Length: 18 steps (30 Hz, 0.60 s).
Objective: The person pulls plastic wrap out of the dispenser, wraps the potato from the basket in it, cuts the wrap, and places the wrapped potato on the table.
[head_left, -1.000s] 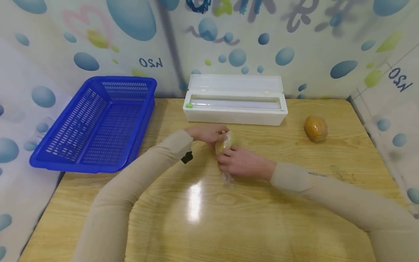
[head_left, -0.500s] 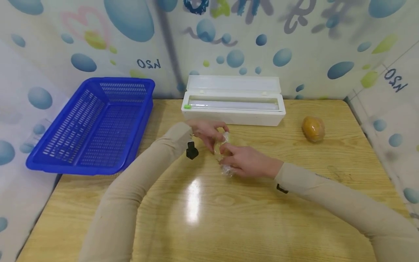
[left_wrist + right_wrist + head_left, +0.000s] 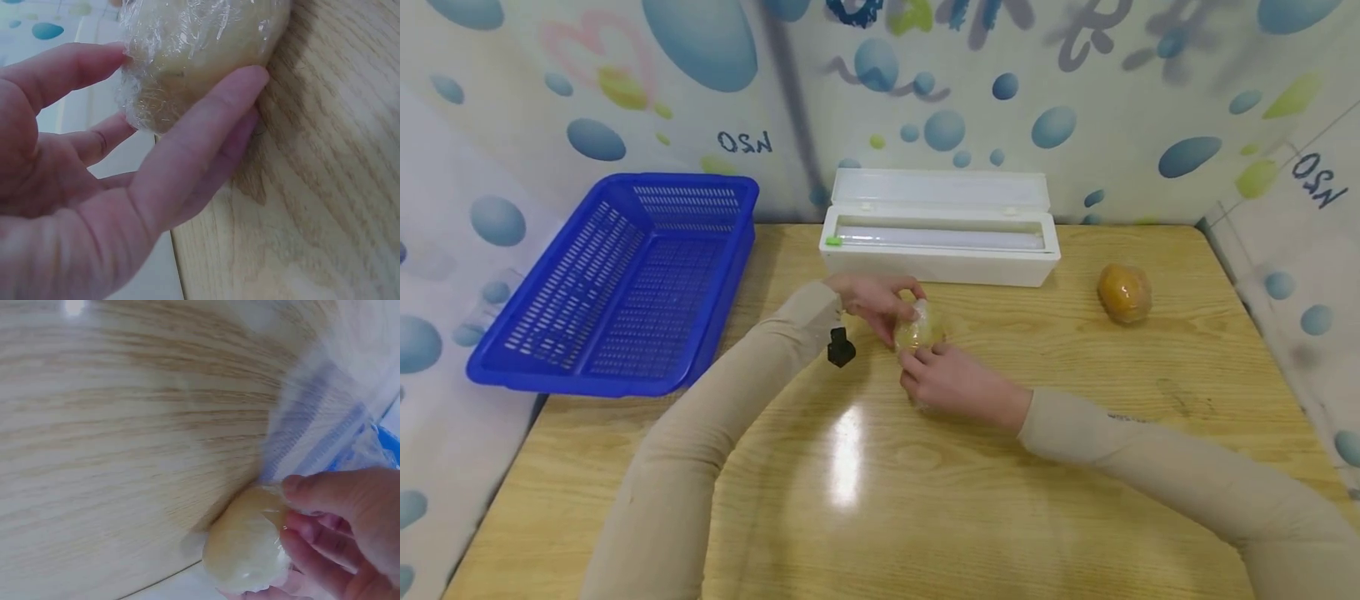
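Note:
A pale yellow rounded lump [image 3: 922,325] wrapped in clear cling film is between my hands, close to the tabletop in the middle of the table. My left hand [image 3: 874,300] holds its left and far end; in the left wrist view the fingers and thumb bend round the crinkled film on the lump [image 3: 206,56]. At the near end, my right hand [image 3: 962,382] pinches the film. In the right wrist view, thumb and fingertips grip gathered film at one end of the lump [image 3: 244,540]. The kind of food inside the film cannot be told.
Behind the hands stands a white cling film box [image 3: 940,267], lid raised, with a roll inside and a green slider at its left. A blue plastic basket [image 3: 700,333] is at the left. An orange film-wrapped round item [image 3: 1124,293] sits at the right on the wooden table [image 3: 1000,517].
The lump has turned, so more of its yellow side shows between the hands. The film end that stuck out below my right hand is now mostly hidden behind it.

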Tool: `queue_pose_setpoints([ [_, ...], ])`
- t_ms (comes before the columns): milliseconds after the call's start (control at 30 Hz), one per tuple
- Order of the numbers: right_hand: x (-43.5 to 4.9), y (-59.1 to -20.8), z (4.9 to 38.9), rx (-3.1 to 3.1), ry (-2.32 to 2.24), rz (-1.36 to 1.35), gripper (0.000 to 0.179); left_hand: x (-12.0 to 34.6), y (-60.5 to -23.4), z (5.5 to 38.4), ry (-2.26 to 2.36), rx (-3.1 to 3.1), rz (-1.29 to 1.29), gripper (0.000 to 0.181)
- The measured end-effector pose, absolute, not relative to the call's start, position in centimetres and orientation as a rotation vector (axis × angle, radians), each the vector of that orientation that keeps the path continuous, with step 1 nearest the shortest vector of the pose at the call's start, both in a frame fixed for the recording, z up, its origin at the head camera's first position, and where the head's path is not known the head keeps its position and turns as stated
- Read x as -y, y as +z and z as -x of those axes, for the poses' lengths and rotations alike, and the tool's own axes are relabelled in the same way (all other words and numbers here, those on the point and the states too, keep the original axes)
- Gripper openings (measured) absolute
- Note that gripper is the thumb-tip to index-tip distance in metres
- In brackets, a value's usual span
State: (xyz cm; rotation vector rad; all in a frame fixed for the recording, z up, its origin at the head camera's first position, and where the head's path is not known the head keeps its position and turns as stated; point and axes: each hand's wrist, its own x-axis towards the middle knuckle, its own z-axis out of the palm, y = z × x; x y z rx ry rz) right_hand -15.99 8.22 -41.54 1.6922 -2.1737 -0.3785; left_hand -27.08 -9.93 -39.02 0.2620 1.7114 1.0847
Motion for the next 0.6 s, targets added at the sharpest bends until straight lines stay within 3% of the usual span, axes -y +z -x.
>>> queue_pose_setpoints([
  [233, -8.3, -41.9, 16.1, 2.130, -0.336, -1.677, 0.006, 10.0, -39.1, 26.7, 1.112, -1.744, -0.261, 0.034],
  [600, -9.2, -41.7, 17.3, 2.563, 0.428, -1.595, 0.033, 10.1, -39.3, 26.4, 1.129, -1.765, -0.279, 0.035],
])
